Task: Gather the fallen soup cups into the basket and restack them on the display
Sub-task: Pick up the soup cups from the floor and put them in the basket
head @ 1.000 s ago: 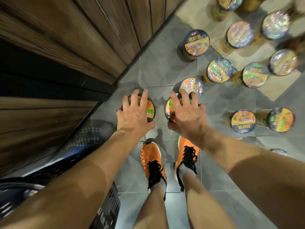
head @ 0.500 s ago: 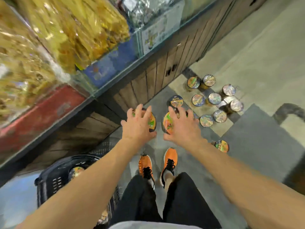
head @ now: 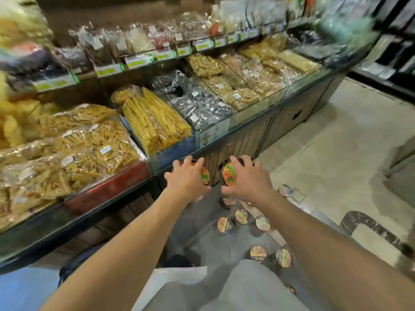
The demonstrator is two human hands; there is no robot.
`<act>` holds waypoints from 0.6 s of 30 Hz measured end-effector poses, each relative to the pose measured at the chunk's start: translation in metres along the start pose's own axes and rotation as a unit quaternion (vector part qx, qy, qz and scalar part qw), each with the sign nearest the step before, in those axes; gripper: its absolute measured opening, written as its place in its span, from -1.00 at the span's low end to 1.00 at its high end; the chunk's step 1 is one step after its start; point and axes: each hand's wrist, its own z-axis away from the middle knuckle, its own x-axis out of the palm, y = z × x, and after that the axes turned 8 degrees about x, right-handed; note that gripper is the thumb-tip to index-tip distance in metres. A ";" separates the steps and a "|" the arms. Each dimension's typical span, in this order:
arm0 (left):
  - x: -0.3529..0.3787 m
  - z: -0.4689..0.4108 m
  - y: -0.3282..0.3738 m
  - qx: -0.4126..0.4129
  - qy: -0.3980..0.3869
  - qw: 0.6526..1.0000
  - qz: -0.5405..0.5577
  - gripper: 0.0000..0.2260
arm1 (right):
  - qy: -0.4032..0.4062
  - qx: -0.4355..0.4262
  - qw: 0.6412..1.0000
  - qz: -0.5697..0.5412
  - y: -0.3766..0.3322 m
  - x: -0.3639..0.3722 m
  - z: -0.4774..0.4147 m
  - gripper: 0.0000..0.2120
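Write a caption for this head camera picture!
Left hand and right hand each hold a soup cup above other cups on the floor.

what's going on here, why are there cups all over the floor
A person stands at a display shelf of bagged dried goods, holding a soup cup in each hand. The left hand grips the left cup from above and the right hand grips the right cup, both lifted clear of the floor. Several floor cups lie near the person's legs. A dark basket partly shows under the left forearm.
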 end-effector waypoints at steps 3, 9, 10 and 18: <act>-0.021 0.028 0.014 -0.016 0.018 1.000 0.001 -0.11 | 0.014 -0.016 1.000 0.006 0.006 -0.023 0.020 0.02; -0.042 0.101 0.033 -0.047 0.040 0.998 0.011 -0.12 | 0.016 -0.063 0.998 0.016 0.012 -0.042 0.078 0.01; -0.043 0.114 0.032 -0.052 0.043 0.998 0.013 -0.12 | 0.017 -0.073 0.997 0.014 0.011 -0.042 0.087 0.00; -0.035 0.212 -0.008 -0.116 0.043 0.992 0.033 -0.12 | 0.005 -0.149 0.989 0.015 -0.039 -0.030 0.156 -0.01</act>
